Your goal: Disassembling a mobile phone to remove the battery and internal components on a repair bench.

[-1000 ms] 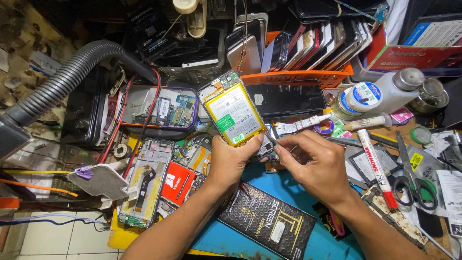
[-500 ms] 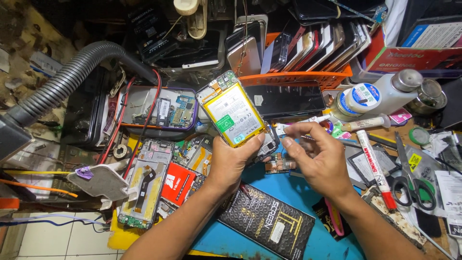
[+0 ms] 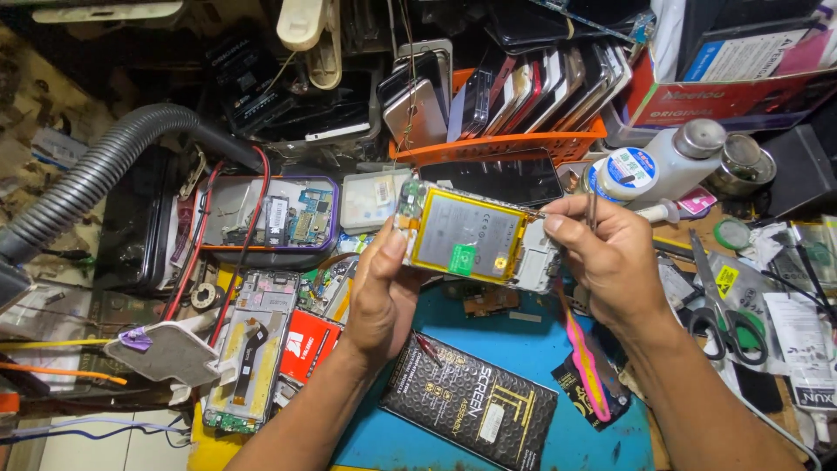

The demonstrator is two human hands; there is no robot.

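My left hand [image 3: 381,295] grips the left end of an opened phone [image 3: 475,237], held level above the bench with its yellow-rimmed battery and green sticker facing up. My right hand [image 3: 610,257] pinches thin metal tweezers [image 3: 591,209], with fingertips at the phone's upper right corner. Below the hands lies a blue mat [image 3: 523,349] with a black flat box [image 3: 469,401] and a pink pry tool [image 3: 582,358].
A grey corrugated hose [image 3: 96,179] runs in from the left. A second opened phone [image 3: 270,218] with red wires and a bare phone frame [image 3: 248,349] sit left. An orange rack of phones [image 3: 523,131], a white bottle [image 3: 654,161] and scissors [image 3: 724,305] crowd the back and right.
The phone has been turned from a tilted upright hold to a level, sideways one. My right hand has risen to its upper right corner with the tweezers.
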